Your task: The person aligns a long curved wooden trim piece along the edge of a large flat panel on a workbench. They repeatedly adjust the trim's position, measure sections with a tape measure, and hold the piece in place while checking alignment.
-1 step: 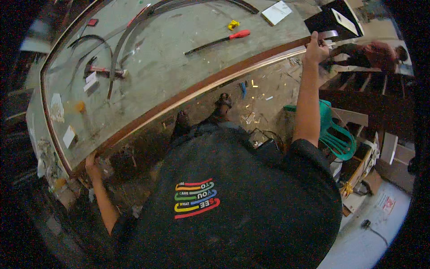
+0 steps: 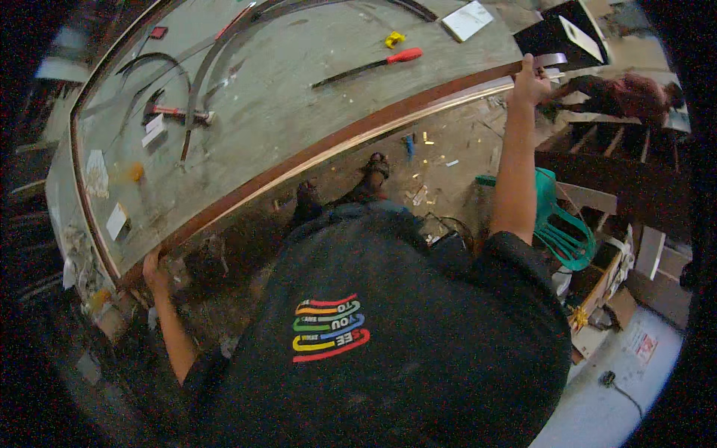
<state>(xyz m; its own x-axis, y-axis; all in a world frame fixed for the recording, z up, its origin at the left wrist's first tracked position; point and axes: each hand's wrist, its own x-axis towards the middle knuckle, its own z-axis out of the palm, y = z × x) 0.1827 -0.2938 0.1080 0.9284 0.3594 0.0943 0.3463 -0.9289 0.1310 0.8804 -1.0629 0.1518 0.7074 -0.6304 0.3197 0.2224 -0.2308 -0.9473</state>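
Both hands grip one long brown strip lying along the near edge of the grey worktable: the left hand closed on its left end, the right hand closed on its far right end. Farther off on the table lie a red-handled tool and curved metal strips; a green plastic chair stands at right.
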